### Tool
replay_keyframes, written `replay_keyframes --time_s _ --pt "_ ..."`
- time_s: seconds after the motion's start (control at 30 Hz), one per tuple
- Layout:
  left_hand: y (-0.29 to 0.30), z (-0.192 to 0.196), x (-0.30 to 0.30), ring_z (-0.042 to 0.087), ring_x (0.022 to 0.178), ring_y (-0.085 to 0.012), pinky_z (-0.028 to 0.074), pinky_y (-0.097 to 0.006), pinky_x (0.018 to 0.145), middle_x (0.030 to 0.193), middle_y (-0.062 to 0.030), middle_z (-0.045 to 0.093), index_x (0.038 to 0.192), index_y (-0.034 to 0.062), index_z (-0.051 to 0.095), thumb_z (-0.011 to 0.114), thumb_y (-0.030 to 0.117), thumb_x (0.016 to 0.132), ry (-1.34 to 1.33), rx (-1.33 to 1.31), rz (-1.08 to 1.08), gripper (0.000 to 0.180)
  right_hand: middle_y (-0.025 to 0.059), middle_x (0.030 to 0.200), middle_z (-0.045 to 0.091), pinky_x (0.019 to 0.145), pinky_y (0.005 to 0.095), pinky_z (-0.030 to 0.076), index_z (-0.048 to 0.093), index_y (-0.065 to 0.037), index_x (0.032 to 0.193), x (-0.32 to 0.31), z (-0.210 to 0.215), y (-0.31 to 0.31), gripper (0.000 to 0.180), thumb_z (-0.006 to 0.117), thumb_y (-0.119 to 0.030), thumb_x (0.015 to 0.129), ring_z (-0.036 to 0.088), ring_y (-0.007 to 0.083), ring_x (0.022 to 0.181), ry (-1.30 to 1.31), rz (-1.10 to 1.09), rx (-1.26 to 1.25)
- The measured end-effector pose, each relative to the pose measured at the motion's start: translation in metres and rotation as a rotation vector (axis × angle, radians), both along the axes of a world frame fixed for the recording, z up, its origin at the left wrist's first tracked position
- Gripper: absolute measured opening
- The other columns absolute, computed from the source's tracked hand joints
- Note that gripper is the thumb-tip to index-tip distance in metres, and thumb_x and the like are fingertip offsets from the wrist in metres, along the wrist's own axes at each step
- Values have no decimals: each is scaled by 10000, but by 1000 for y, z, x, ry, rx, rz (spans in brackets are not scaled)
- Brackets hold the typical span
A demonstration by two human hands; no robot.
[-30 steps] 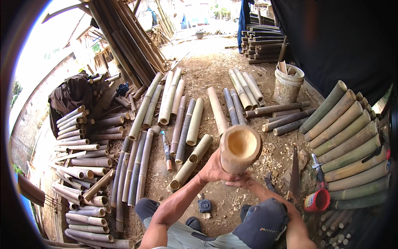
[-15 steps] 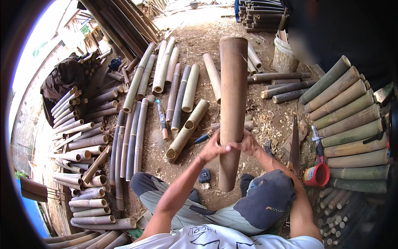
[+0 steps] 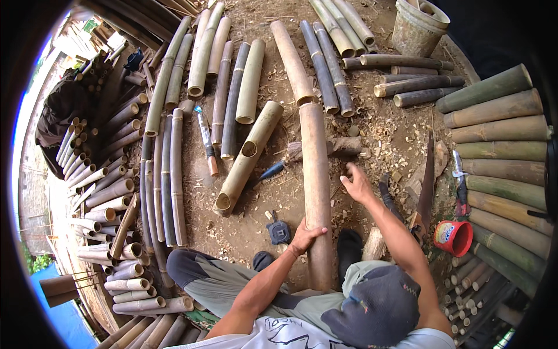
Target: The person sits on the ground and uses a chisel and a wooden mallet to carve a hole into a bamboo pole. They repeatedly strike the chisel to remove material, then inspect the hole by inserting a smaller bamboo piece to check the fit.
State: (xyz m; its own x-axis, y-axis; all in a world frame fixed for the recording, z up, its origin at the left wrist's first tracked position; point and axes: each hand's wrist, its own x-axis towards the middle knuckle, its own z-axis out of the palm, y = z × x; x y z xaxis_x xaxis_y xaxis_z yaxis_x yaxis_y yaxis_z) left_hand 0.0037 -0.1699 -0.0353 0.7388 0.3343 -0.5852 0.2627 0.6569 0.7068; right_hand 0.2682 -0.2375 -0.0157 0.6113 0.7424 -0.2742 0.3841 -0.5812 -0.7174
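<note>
A thick pale-brown bamboo tube (image 3: pixel 315 168) lies lengthwise in front of me, its near end between my legs. My left hand (image 3: pixel 308 237) is wrapped round its lower part. Off to the tube's right, my right hand (image 3: pixel 358 185) is in the air with fingers apart and nothing in it. The tube crosses over a short round log (image 3: pixel 343 146) on the ground. Its far end comes up to the near end of another bamboo length (image 3: pixel 292 64). A notched bamboo piece (image 3: pixel 249 157) lies to the left.
A tape measure (image 3: pixel 279 232) sits left of the tube. To the right are a handsaw (image 3: pixel 426 180), a knife (image 3: pixel 460 186) and a red tub (image 3: pixel 453 238). Bamboo stacks (image 3: pixel 500 163) line both sides. A whitish bucket (image 3: pixel 419 26) stands at the far right. Wood chips litter the ground.
The bamboo tube has come down from a raised, upright position to lie across the log. My right hand has let go of it; my left hand has moved nearer to me, still gripping.
</note>
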Motion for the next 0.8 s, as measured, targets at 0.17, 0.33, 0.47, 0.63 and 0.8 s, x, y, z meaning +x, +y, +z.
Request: replay_keyframes --time_s 0.17,0.33,0.47,0.63,0.8 --pt "7 -4 4 568 1133 -210 468 -357 993 1257 -133 575 1389 -16 373 905 258 685 95 215 -20 924 176 1503 318 1158 477 352 267 -136 1538 73 -17 41 970 751 -49 702 338 408 1388 -634 184 -270" --pt "11 3 15 572 1135 -214 472 -360 988 1246 -139 587 1393 -27 384 892 267 699 69 125 -42 908 126 1424 399 1025 449 511 413 -130 1450 109 -31 65 805 769 -38 734 420 404 1303 -450 342 -307" --pt "26 32 31 594 1108 -217 491 -366 966 1221 -146 602 1371 -48 409 851 269 752 -6 -126 -34 824 140 1401 418 1016 442 521 474 -83 1403 101 -41 50 679 766 -152 794 428 367 1298 -673 235 -86" --pt "74 128 72 660 983 -218 554 -356 840 1160 -179 627 1322 -45 458 713 405 880 -13 -269 -39 680 140 1329 529 1019 427 463 474 -40 1406 4 34 66 705 411 -599 981 525 262 1207 594 -167 373" --pt "62 197 86 657 1040 -430 575 -499 877 1229 -302 591 1435 -14 409 384 673 949 -350 -689 195 842 122 1058 674 860 378 545 524 -47 1311 -23 83 86 666 312 -607 1019 660 221 896 1429 -294 716"
